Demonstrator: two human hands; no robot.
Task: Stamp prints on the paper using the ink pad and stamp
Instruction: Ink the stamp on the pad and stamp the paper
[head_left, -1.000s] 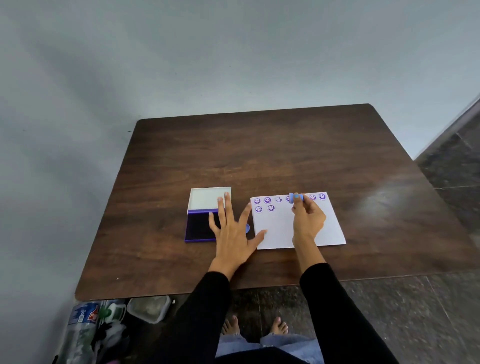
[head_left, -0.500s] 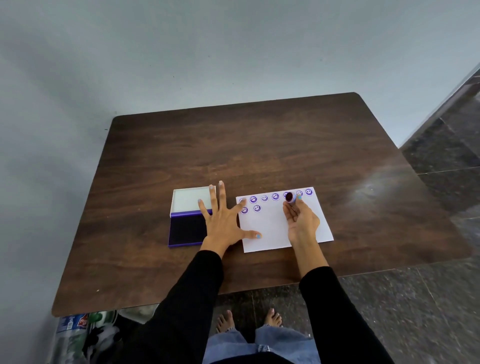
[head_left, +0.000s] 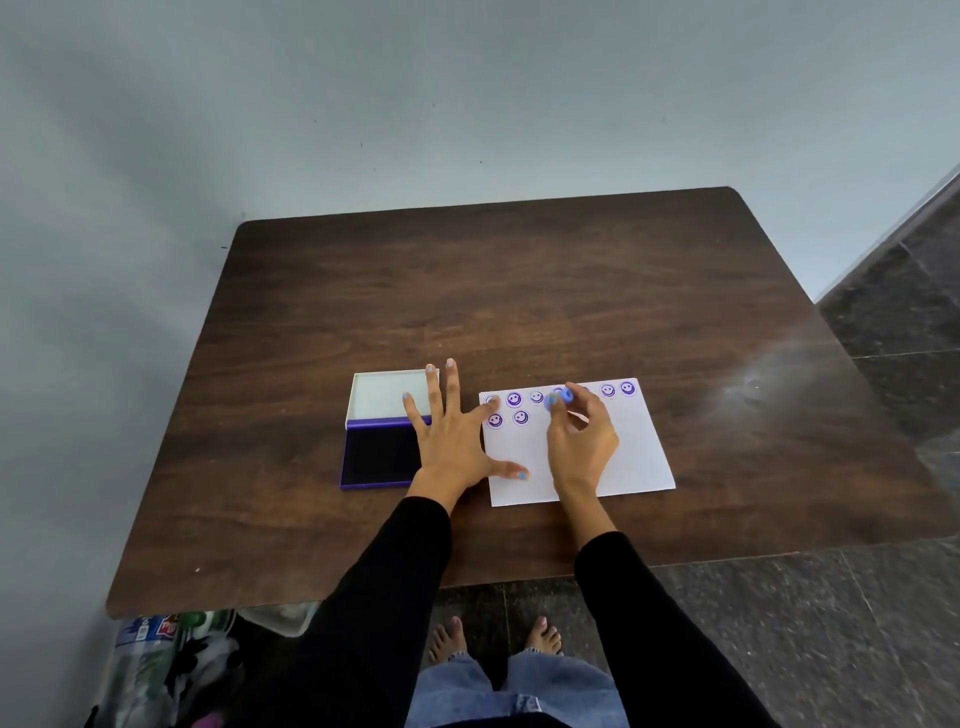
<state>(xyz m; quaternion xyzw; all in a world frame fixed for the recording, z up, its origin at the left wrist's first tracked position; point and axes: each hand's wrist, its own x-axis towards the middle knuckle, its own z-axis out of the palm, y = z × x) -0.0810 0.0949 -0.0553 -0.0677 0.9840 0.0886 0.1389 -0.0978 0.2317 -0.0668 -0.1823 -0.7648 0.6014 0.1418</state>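
Blue stamp (head_left: 560, 399) pinched in our right hand (head_left: 582, 447) over the white paper's (head_left: 634, 457) far row of prints; our left hand (head_left: 452, 441) lies spread flat across paper and open ink pad (head_left: 376, 457) on a dark wooden table (head_left: 519, 291), grey wall (head_left: 363, 104) behind

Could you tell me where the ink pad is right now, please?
In the head view, the open ink pad lies on the table just left of the paper, partly under the flat left hand.

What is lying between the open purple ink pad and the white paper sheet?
In the head view, the spread left hand bridges them, overlapping the open purple ink pad and touching the white paper sheet.
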